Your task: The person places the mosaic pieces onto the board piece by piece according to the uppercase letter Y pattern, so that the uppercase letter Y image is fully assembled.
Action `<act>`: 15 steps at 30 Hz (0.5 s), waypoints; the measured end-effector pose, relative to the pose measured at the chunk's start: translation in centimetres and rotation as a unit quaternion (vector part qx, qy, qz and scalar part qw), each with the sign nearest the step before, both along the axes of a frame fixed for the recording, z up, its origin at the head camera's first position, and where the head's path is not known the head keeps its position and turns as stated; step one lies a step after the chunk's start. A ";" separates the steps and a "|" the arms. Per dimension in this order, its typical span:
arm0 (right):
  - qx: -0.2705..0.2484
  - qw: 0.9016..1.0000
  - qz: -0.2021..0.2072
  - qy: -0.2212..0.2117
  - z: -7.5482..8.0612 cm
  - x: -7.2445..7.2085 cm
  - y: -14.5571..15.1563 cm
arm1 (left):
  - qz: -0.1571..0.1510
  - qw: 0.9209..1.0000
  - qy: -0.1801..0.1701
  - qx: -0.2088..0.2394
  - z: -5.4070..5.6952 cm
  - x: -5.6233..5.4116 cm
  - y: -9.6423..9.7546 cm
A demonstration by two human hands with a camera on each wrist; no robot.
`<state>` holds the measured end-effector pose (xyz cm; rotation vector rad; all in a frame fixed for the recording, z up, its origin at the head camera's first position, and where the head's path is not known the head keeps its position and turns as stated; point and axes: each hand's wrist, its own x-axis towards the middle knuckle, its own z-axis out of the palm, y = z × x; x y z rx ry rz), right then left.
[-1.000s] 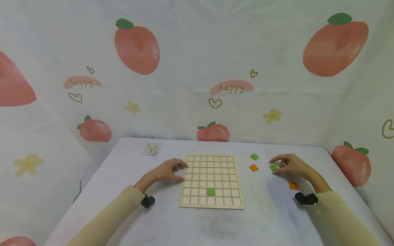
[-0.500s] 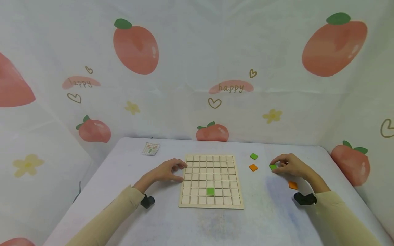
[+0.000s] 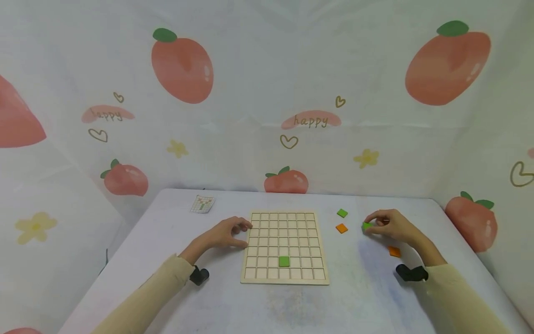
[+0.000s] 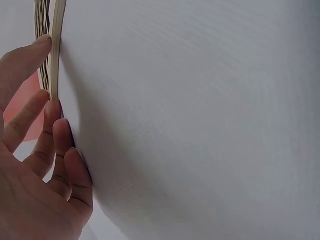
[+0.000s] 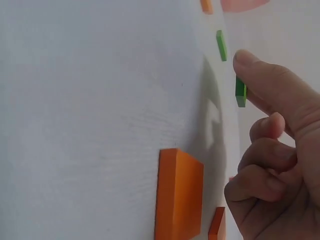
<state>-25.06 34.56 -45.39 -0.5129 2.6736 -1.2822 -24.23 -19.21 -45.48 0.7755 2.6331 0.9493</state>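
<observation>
My right hand (image 3: 392,226) pinches a small green square tile (image 3: 366,226) between thumb and index finger at the right of the table. In the right wrist view this tile (image 5: 241,92) shows edge-on by the thumb, with the other fingers curled below. My left hand (image 3: 225,233) rests at the left edge of a pale wooden grid board (image 3: 283,232), its thumb and fingers spread apart. In the left wrist view, the fingertips (image 4: 52,107) touch the board's rim (image 4: 56,50). One green tile (image 3: 284,261) sits in a cell near the board's front.
Between board and right hand lie a green tile (image 3: 342,213) and an orange tile (image 3: 341,228). Another orange tile (image 3: 394,251) lies by the right wrist; one more orange tile (image 5: 217,225) shows in the right wrist view. A small patterned card (image 3: 202,204) lies at back left.
My right thumb and index finger have closed on the green tile and brought it slightly left. The left hand stays at the board's edge. The head view has shifted a little.
</observation>
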 end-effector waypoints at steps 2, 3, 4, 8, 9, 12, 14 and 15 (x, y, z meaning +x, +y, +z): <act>-0.008 1.000 -0.002 0.005 -0.1 0.3 0.0 | 0.001 1.000 -0.002 0.003 0.0 0.0 0.0; -0.012 1.000 -0.006 0.006 -0.1 0.4 0.1 | 0.001 1.000 -0.002 0.003 0.0 0.1 0.0; -0.016 1.000 -0.006 0.007 -0.2 0.6 0.1 | 0.002 1.000 -0.001 0.003 0.0 0.1 0.0; -0.028 1.000 -0.003 0.002 -0.2 1.2 0.1 | 0.001 1.000 -0.001 0.001 -0.1 -0.1 0.0; -0.031 1.000 -0.002 -0.002 -0.1 1.4 0.1 | 0.002 1.000 0.000 -0.001 -0.1 -0.2 0.0; -0.039 0.999 0.008 -0.010 0.2 1.9 0.1 | 0.008 1.000 -0.001 -0.006 -0.1 -0.2 0.0; -0.040 0.999 0.013 -0.006 0.3 2.1 0.0 | 0.012 1.000 -0.003 -0.010 0.0 -0.2 0.1; -0.041 0.999 0.011 -0.005 0.4 2.2 0.0 | 0.013 1.000 -0.005 -0.009 0.0 -0.1 0.1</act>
